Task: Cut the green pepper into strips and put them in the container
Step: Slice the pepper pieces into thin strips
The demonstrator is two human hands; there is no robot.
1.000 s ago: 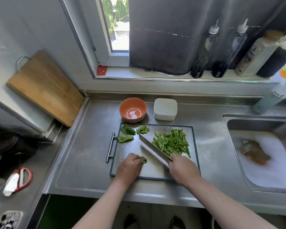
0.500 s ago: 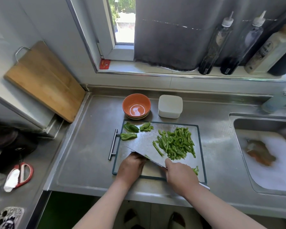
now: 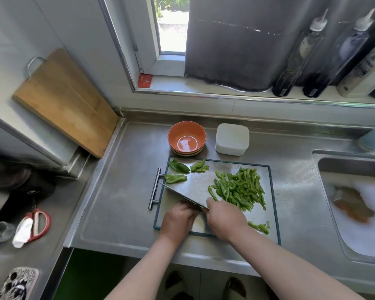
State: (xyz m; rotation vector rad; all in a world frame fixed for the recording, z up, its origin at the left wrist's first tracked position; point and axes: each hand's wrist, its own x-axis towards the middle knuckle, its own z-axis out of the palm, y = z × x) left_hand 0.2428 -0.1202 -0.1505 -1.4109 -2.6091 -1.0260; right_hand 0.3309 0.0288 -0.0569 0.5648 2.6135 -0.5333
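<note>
Setting: stainless-steel kitchen countertop [image 3: 121, 191] under a window, with a sink [image 3: 333, 163] of foamy water to your right.
Work surface: steel cutting board [image 3: 230, 164] in a dark frame, its bar handle [image 3: 155, 188] on the left edge.
Right hand: your right hand [image 3: 225, 217] grips the cleaver [image 3: 188, 189] by its handle, which the hand hides. The blade runs toward the board's left edge.
Left hand: your left hand [image 3: 177, 219] sits at the board's front with fingers curled and knuckles against the blade. You cannot tell whether it holds a pepper piece.
Cut product: pepper strips [image 3: 238, 189] lie heaped on the right half of the board. A few stray strips [image 3: 260, 227] lie near its front right corner.
Uncut stock: three larger pepper pieces [image 3: 179, 166] lie at the board's back left.
Container: white square container [image 3: 232, 138] stands just behind the board, beside stacked orange bowls [image 3: 186, 137].
Writing: labels on the sill bottles [image 3: 297, 61] and print on the red card [image 3: 145, 81] are too small to read.
Periphery: wooden board [image 3: 63, 102] leans against the left wall. Red-handled scissors [image 3: 39, 224] lie at far left.
</note>
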